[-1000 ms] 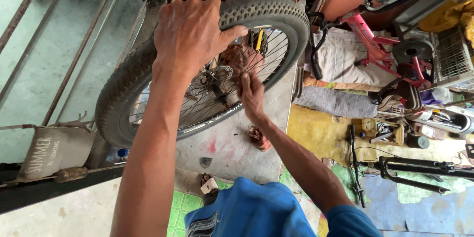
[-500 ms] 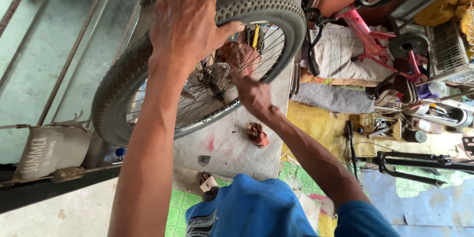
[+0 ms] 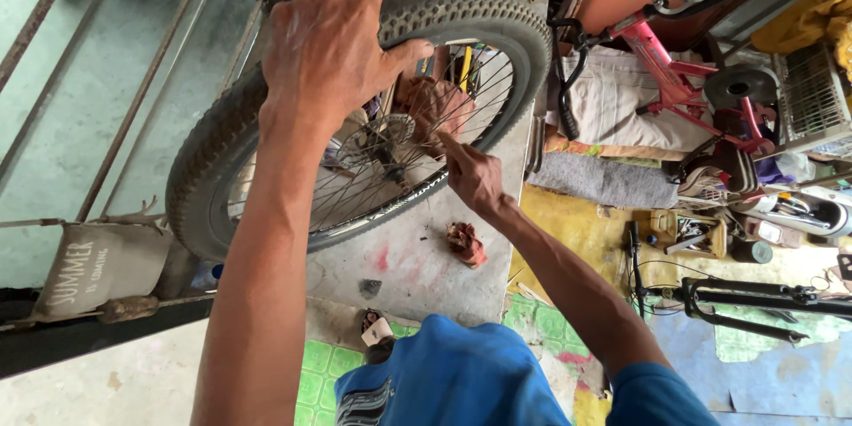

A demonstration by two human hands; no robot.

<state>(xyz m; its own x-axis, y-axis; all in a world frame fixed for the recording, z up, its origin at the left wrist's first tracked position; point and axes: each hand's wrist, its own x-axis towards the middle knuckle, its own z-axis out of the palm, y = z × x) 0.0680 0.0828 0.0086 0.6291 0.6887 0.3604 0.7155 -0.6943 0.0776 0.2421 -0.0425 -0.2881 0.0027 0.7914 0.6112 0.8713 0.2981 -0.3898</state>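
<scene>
Left hand (image 3: 324,49) clamps the black knobby-tyred bicycle wheel (image 3: 497,27) at frame top, right hand (image 3: 473,176) empty, forefinger among thin steel spokes (image 3: 373,191); a turning wheel could pinch it.

A beige cloth bag (image 3: 99,268) with dark printed lettering is hanging at the far left, slumping against the metal railing (image 3: 115,146) just below the tyre (image 3: 213,160). At lower centre, a small white tag-like piece (image 3: 376,331) is lying on the floor; its kind cannot be told.
</scene>
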